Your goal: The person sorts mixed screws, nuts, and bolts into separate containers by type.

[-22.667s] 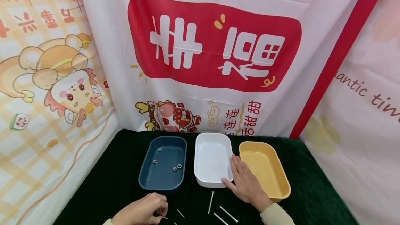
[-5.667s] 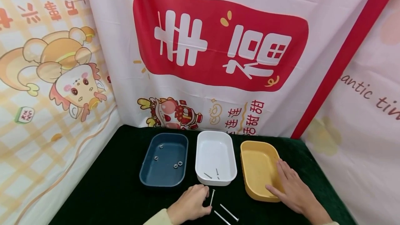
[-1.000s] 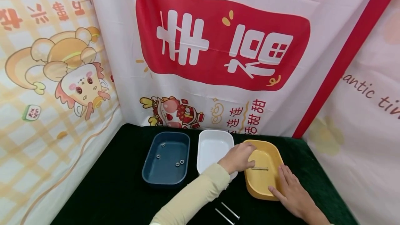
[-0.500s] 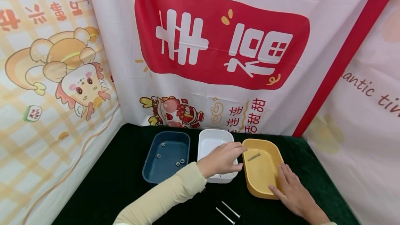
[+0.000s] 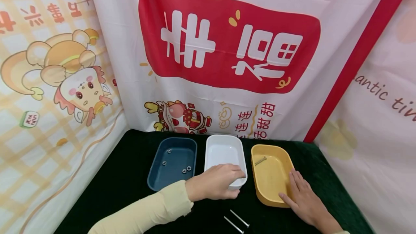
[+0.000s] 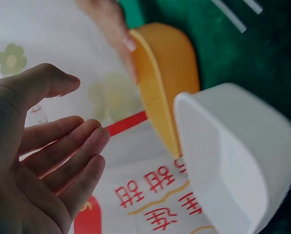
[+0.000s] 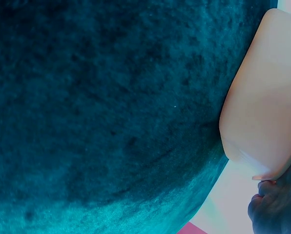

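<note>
My left hand [image 5: 216, 181] hovers over the near end of the white tray [image 5: 224, 139], which it partly hides. In the left wrist view its fingers [image 6: 70, 168] are loosely bent, the thumb stands apart, and nothing lies between them. My right hand [image 5: 303, 198] rests with extended fingers against the right side of the yellow tray [image 5: 274, 194]. Inside that tray, near its far left corner, lies one long bolt [image 5: 260, 160]. Two more long bolts [image 5: 239, 218] lie side by side on the dark green cloth, in front of the trays.
A blue tray [image 5: 169, 180] on the left holds several small nuts [image 5: 184, 171]. The three trays stand in a row on the green cloth [image 5: 130, 165]. Behind them hangs a white printed curtain [image 5: 182, 93], with more printed cloth on both sides.
Earlier, my right hand moved from the white tray to the yellow one. A long bolt from the cloth now lies in the yellow tray, where it rolled leftward. My left hand has drawn back left.
</note>
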A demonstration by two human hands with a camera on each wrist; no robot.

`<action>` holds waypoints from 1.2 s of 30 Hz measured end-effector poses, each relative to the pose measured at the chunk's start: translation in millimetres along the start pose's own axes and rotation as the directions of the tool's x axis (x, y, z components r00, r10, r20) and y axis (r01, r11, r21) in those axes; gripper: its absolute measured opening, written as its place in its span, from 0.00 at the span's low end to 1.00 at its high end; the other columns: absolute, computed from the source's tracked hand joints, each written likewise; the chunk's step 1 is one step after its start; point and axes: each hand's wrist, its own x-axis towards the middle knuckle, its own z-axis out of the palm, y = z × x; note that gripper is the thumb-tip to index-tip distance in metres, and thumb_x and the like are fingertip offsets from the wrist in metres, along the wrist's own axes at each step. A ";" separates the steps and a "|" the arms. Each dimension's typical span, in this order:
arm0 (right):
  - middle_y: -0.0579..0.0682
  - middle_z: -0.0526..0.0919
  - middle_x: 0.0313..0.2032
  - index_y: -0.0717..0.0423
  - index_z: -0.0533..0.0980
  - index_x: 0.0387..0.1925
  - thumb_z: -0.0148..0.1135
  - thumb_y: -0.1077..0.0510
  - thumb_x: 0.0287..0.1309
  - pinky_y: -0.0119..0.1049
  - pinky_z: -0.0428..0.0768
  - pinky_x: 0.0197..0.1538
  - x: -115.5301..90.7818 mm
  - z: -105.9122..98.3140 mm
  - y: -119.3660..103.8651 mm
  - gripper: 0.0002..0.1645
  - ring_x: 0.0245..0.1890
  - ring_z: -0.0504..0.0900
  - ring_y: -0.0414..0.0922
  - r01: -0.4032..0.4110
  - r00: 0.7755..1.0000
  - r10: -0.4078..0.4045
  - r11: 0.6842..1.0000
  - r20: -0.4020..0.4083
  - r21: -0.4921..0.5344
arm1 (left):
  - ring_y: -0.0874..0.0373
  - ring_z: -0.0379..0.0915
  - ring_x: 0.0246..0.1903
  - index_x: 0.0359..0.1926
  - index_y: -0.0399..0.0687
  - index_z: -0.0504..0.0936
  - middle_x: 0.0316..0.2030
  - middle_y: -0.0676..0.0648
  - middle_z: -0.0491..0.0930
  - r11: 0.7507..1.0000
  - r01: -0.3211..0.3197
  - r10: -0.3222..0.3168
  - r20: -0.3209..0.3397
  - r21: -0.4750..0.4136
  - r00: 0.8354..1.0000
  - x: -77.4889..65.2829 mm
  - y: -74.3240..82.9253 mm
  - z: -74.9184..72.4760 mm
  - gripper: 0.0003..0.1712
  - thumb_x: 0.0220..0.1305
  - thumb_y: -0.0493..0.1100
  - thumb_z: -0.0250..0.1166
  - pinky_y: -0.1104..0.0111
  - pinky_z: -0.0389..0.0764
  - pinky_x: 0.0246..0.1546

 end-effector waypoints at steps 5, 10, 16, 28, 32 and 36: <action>0.64 0.46 0.84 0.62 0.45 0.84 0.46 0.21 0.71 0.73 0.53 0.79 0.7 0.1 -0.3 0.63 0.82 0.48 0.69 -0.006 1.000 0.006 1.000 0.003 -0.002 | 0.72 0.80 0.49 0.62 0.53 0.84 0.55 0.56 0.86 0.999 0.005 -0.003 0.051 -0.053 0.999 -16.3 -3.8 16.1 0.23 0.68 0.49 0.73 0.76 0.84 0.53; 0.64 0.46 0.85 0.61 0.45 0.84 0.46 0.21 0.71 0.73 0.53 0.79 0.3 0.6 -0.7 0.63 0.82 0.47 0.69 -0.013 1.000 0.013 1.000 0.012 0.005 | 0.71 0.81 0.51 0.61 0.53 0.85 0.55 0.56 0.86 0.996 0.016 -0.010 0.073 -0.088 0.997 -30.1 -7.9 32.8 0.22 0.67 0.47 0.74 0.76 0.84 0.54; 0.64 0.46 0.84 0.62 0.45 0.84 0.46 0.21 0.71 0.73 0.53 0.79 0.1 1.2 -0.7 0.63 0.82 0.47 0.69 -0.014 1.000 0.014 1.000 0.007 0.002 | 0.72 0.81 0.51 0.59 0.53 0.85 0.54 0.56 0.86 0.995 0.005 0.004 0.098 -0.099 0.995 -42.8 -15.4 55.7 0.21 0.66 0.46 0.74 0.78 0.84 0.50; 0.65 0.46 0.84 0.62 0.46 0.84 0.46 0.21 0.71 0.73 0.53 0.79 -0.6 -2.7 -2.9 0.63 0.82 0.48 0.69 -0.013 1.000 0.013 1.000 0.007 -0.007 | 0.75 0.79 0.43 0.55 0.53 0.87 0.47 0.58 0.86 0.988 -0.012 0.031 0.124 -0.151 0.992 -55.1 -28.5 102.6 0.18 0.65 0.44 0.75 0.84 0.80 0.41; 0.65 0.46 0.84 0.63 0.45 0.84 0.46 0.21 0.71 0.73 0.52 0.79 -0.4 -2.4 -3.4 0.63 0.82 0.48 0.69 -0.014 1.000 0.014 1.000 0.009 -0.005 | 0.77 0.77 0.40 0.53 0.54 0.87 0.44 0.60 0.85 0.986 -0.009 0.031 0.130 -0.168 0.991 -54.0 -30.9 112.3 0.15 0.65 0.43 0.75 0.85 0.79 0.38; 0.65 0.46 0.84 0.62 0.45 0.84 0.46 0.21 0.71 0.73 0.52 0.79 -0.5 -1.6 -3.4 0.63 0.82 0.48 0.69 -0.018 1.000 0.018 1.000 0.009 -0.002 | 0.78 0.76 0.38 0.51 0.55 0.88 0.42 0.61 0.84 0.983 -0.012 0.036 0.130 -0.181 0.991 -51.7 -31.5 119.8 0.14 0.64 0.42 0.75 0.86 0.78 0.37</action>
